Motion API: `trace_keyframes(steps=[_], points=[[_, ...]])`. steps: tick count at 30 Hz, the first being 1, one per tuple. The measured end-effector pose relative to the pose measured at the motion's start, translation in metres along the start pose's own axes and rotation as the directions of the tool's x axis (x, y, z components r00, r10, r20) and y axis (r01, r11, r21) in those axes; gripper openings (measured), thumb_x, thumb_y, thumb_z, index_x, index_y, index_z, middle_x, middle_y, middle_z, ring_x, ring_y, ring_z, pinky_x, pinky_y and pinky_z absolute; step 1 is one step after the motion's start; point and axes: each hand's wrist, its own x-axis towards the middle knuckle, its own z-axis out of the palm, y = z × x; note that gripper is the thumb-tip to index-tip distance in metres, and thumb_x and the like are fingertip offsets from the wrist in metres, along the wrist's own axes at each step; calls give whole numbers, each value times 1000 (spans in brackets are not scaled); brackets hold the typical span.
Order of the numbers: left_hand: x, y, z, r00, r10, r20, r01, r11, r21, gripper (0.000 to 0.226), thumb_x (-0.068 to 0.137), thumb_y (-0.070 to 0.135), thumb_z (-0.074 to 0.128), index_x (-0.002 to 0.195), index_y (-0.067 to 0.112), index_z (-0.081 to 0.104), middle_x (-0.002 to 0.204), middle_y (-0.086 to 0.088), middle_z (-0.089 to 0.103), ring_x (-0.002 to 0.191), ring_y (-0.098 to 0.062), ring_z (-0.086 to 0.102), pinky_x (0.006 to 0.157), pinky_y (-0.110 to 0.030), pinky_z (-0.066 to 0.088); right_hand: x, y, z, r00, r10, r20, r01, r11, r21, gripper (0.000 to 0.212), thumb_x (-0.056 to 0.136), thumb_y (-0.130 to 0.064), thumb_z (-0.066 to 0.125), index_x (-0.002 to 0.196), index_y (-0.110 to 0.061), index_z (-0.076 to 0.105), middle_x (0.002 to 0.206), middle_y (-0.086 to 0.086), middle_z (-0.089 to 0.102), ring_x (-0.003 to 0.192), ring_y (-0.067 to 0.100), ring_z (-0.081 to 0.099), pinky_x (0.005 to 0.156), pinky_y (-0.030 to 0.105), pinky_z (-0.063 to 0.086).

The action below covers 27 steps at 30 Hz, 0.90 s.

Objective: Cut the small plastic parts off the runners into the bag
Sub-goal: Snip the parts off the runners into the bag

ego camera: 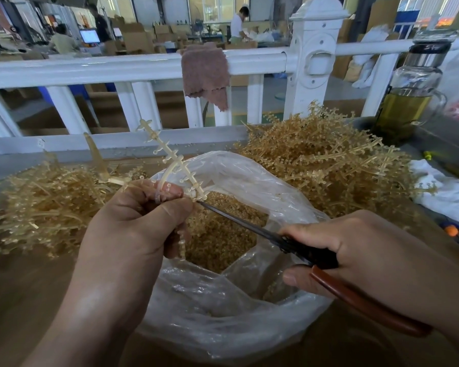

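The cutting is under way: the person's left hand point(133, 221) is clenched around a runner point(170, 152), whose branched stem sticks up toward twelve o'clock above the open bag point(223, 313). The right hand point(355, 250) grips the scissors point(244, 223) by their reddish handles, blades aimed toward ten o'clock with the tips right at the runner, just beside the left hand. I'd say the next move wants a clean snip close to the stem, kept over the bag's mouth so the piece drops onto the small parts point(217, 234) heaped inside. A pile of runners point(329, 160) waits at two o'clock of the bag, another heap point(45, 205) at nine. The left hand hides the lower runner, and I cannot tell whether the blades are biting or merely touching
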Motion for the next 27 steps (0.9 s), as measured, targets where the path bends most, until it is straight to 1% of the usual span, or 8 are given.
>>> trace_keyframes(steps=[4,6,10,13,17,22,25,27], points=[[-1,1,-2,999,-37,-22,37,999,3,19,80,25,73,76,9,64,57,-2,54,46,-10,49,42,-17,40,1,3,2,1000,-20,3,20,1000,22,44,70,-83,48,112,-83,38,85,-19,71,67,1,66,60,28,55],[0,0,-4,994,-92,-67,91,996,-5,16,74,27,76,80,13,70,59,-5,56,48,-13,50,42,-18,40,2,5,4,1000,-19,18,18,999,35,35,70,-84,46,105,-81,39,82,-15,71,63,4,65,56,30,54],[0,0,-4,990,-109,-85,108,994,-9,17,74,26,77,82,14,71,61,-6,56,51,-16,51,43,-19,41,3,6,2,1000,-17,19,16,999,50,37,72,-83,48,107,-72,48,79,-15,68,59,4,62,54,27,48],[-2,-1,-4,989,-104,-103,105,994,6,17,82,20,80,87,7,71,61,-5,57,50,-14,51,43,-17,41,4,8,0,999,-32,16,31,998,61,47,73,-85,49,114,-61,53,81,-16,67,62,3,62,58,21,47],[-3,0,-3,988,-99,-117,104,994,36,11,88,17,77,88,7,71,61,-5,58,49,-13,51,43,-16,41,2,8,-1,999,-51,1,51,993,105,55,71,-91,48,114,-58,55,86,-16,67,67,2,63,66,23,49],[-3,2,-1,990,-77,-122,88,993,85,7,87,19,75,82,14,73,63,-5,63,49,-12,53,43,-16,42,1,3,2,999,-32,-18,33,997,64,59,73,-88,46,115,-48,56,79,-12,65,60,5,60,56,19,44],[-2,7,4,997,-55,-58,58,997,43,16,85,13,73,77,1,66,57,-4,59,46,-8,51,42,-17,42,1,1,4,998,3,-64,-1,1000,22,61,73,-86,43,115,-43,55,79,-13,65,63,3,60,55,20,45],[-2,10,9,999,-36,-32,36,999,2,30,75,24,72,75,-3,60,55,-2,54,43,-5,49,40,-17,41,1,2,4,997,6,-82,-5,1000,22,60,75,-82,46,115,-38,56,77,-13,65,60,3,58,55,15,42]])
